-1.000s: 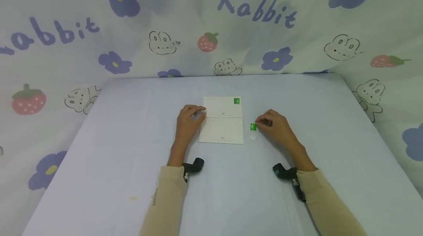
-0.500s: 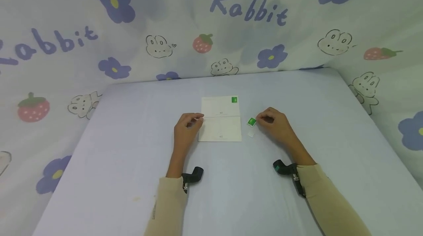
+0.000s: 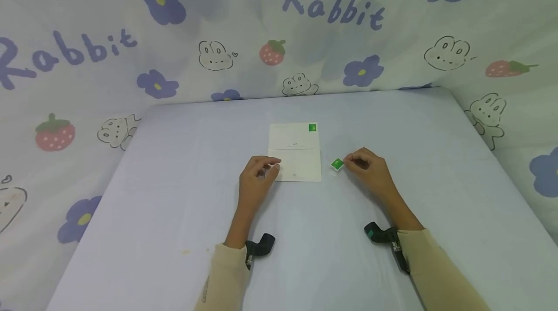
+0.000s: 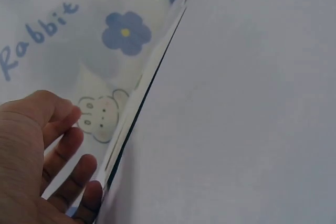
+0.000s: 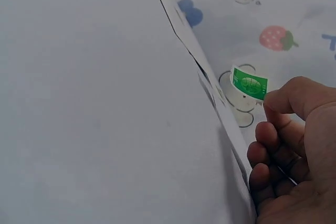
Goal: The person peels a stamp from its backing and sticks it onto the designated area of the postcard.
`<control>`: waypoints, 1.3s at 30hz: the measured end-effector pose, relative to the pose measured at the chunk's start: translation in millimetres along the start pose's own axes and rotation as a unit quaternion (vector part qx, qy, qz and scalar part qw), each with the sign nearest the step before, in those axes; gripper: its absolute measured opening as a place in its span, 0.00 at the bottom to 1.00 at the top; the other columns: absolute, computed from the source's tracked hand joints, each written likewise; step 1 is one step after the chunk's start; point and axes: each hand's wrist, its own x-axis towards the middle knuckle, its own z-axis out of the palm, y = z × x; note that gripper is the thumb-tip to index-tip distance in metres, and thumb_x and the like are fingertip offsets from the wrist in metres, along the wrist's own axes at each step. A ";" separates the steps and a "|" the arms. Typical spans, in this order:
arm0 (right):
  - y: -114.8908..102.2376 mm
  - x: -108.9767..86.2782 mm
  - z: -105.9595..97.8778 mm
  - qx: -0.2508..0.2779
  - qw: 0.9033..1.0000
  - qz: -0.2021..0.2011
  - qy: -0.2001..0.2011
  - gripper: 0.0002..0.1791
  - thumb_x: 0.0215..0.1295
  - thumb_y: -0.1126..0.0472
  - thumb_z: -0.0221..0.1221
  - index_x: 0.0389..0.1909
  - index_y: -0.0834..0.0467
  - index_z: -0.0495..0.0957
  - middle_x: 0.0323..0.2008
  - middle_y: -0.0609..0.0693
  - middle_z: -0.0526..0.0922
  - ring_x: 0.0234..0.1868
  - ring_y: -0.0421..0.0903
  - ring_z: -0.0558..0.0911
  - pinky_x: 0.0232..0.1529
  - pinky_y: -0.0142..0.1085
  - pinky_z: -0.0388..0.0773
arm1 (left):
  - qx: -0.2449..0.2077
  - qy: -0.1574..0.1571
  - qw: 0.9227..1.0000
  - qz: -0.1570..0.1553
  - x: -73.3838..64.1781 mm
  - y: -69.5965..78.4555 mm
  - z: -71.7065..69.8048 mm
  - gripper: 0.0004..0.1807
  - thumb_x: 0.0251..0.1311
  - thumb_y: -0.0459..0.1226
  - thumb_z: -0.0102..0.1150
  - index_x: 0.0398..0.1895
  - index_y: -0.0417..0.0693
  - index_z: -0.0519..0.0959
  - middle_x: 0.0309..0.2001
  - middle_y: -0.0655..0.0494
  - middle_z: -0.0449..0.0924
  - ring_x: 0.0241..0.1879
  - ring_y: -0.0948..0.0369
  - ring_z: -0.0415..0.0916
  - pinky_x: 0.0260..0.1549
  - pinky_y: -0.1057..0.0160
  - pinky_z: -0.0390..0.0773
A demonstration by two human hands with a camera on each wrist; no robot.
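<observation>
My right hand point(image 3: 369, 169) pinches a small green stamp point(image 3: 337, 164) with a white border by one corner, between thumb and index finger. In the right wrist view the stamp point(image 5: 249, 83) bows slightly, and the other fingers curl below it. Two cream rectangular cards point(image 3: 301, 165) lie one above the other on the table, long edges meeting. The far card point(image 3: 287, 132) bears a matching green stamp point(image 3: 312, 128) in its top right corner. My left hand point(image 3: 257, 175) holds nothing; its loosely bent fingers overlap the near card's left side.
A tiny white scrap point(image 3: 333, 174) lies just below the pinched stamp, right of the cards. A white cloth covers the table point(image 3: 183, 180). Behind it hangs a printed curtain point(image 3: 244, 20) with rabbits, flowers and strawberries. Each wrist carries a black camera point(image 3: 261, 245).
My left hand has slid toward me, from beside the far card to the near card's left side. In my right hand the stamp has turned to a tilt and shifted slightly right of the cards.
</observation>
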 end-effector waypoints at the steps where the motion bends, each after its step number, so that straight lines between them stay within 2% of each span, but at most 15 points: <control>1: -0.8 -3.1 0.1 0.003 1.000 -0.001 0.001 0.06 0.68 0.59 0.65 0.39 0.57 0.85 0.40 0.47 0.82 0.43 0.43 0.79 0.45 0.25 0.74 | -0.002 -0.002 1.000 0.000 -2.1 1.1 1.0 0.06 0.65 0.41 0.65 0.43 0.58 0.87 0.46 0.66 0.78 0.43 0.63 0.74 0.42 0.60 0.75; 6: -4.7 -17.1 2.2 0.023 1.000 -0.005 0.001 0.06 0.67 0.58 0.65 0.37 0.57 0.85 0.39 0.47 0.83 0.42 0.42 0.78 0.44 0.24 0.75 | -0.008 -0.015 1.000 0.005 -14.0 11.0 7.6 0.06 0.64 0.40 0.66 0.43 0.59 0.87 0.46 0.66 0.78 0.43 0.63 0.74 0.41 0.59 0.76; 10: -10.0 -26.0 4.8 0.032 0.999 -0.006 0.001 0.04 0.67 0.61 0.66 0.36 0.58 0.85 0.39 0.48 0.83 0.41 0.40 0.79 0.43 0.23 0.75 | -0.013 -0.030 0.999 0.015 -23.2 20.7 15.2 0.06 0.64 0.40 0.67 0.43 0.57 0.87 0.45 0.66 0.78 0.44 0.63 0.75 0.43 0.57 0.77; 14: -30.7 -35.9 7.5 0.038 0.999 -0.021 0.001 0.02 0.66 0.68 0.64 0.35 0.63 0.84 0.37 0.52 0.82 0.38 0.39 0.77 0.39 0.23 0.74 | -0.020 -0.044 0.999 0.019 -31.5 29.4 21.8 0.06 0.65 0.41 0.66 0.43 0.59 0.87 0.44 0.68 0.78 0.43 0.65 0.76 0.43 0.59 0.77; 16: -44.4 -41.8 8.3 0.041 0.999 -0.035 0.002 0.01 0.65 0.72 0.63 0.34 0.65 0.83 0.35 0.53 0.81 0.37 0.39 0.76 0.38 0.25 0.74 | -0.024 -0.052 0.998 0.020 -35.9 34.9 24.4 0.06 0.66 0.42 0.65 0.44 0.60 0.86 0.42 0.69 0.79 0.41 0.65 0.76 0.40 0.61 0.77; 20: -60.8 -52.1 11.7 0.036 0.993 -0.113 0.019 0.06 0.59 0.78 0.63 0.32 0.65 0.82 0.33 0.53 0.78 0.35 0.43 0.75 0.37 0.30 0.73 | -0.055 -0.092 0.994 0.015 -45.4 48.3 29.1 0.08 0.68 0.45 0.63 0.45 0.59 0.86 0.37 0.68 0.82 0.36 0.65 0.78 0.36 0.63 0.79; 25: -58.0 -55.8 19.5 0.028 0.970 -0.238 0.048 0.10 0.53 0.80 0.66 0.32 0.64 0.81 0.35 0.55 0.78 0.36 0.48 0.76 0.38 0.34 0.73 | -0.105 -0.162 0.981 -0.016 -54.0 61.2 37.6 0.11 0.68 0.50 0.62 0.44 0.56 0.86 0.33 0.67 0.85 0.34 0.62 0.81 0.32 0.65 0.78; 28: -48.7 -52.2 24.3 0.009 0.949 -0.308 0.063 0.01 0.61 0.70 0.64 0.32 0.63 0.81 0.36 0.54 0.78 0.37 0.48 0.76 0.40 0.31 0.73 | -0.126 -0.179 0.975 -0.033 -56.6 65.8 41.6 0.12 0.67 0.50 0.62 0.43 0.55 0.86 0.32 0.65 0.84 0.33 0.60 0.81 0.30 0.65 0.78; 31: -43.7 -48.9 26.7 -0.019 0.928 -0.365 0.073 0.08 0.67 0.61 0.60 0.32 0.62 0.82 0.36 0.52 0.78 0.38 0.48 0.76 0.43 0.28 0.73 | -0.142 -0.181 0.972 -0.055 -57.7 67.6 44.0 0.13 0.67 0.49 0.62 0.43 0.53 0.86 0.33 0.60 0.85 0.33 0.61 0.81 0.31 0.64 0.80; 35: -45.7 -47.9 26.4 -0.049 0.910 -0.407 0.069 0.05 0.62 0.65 0.61 0.32 0.62 0.83 0.34 0.51 0.78 0.38 0.48 0.75 0.44 0.28 0.72 | -0.161 -0.175 0.967 -0.088 -57.0 66.8 45.3 0.14 0.67 0.50 0.62 0.43 0.51 0.86 0.34 0.54 0.85 0.32 0.60 0.81 0.34 0.62 0.82; 39: -47.2 -47.3 26.5 -0.064 0.902 -0.424 0.058 0.03 0.59 0.68 0.62 0.32 0.63 0.83 0.35 0.51 0.78 0.38 0.49 0.76 0.43 0.30 0.74 | -0.182 -0.171 0.962 -0.115 -54.8 65.2 44.3 0.14 0.67 0.49 0.62 0.43 0.49 0.85 0.34 0.50 0.85 0.33 0.57 0.80 0.36 0.62 0.81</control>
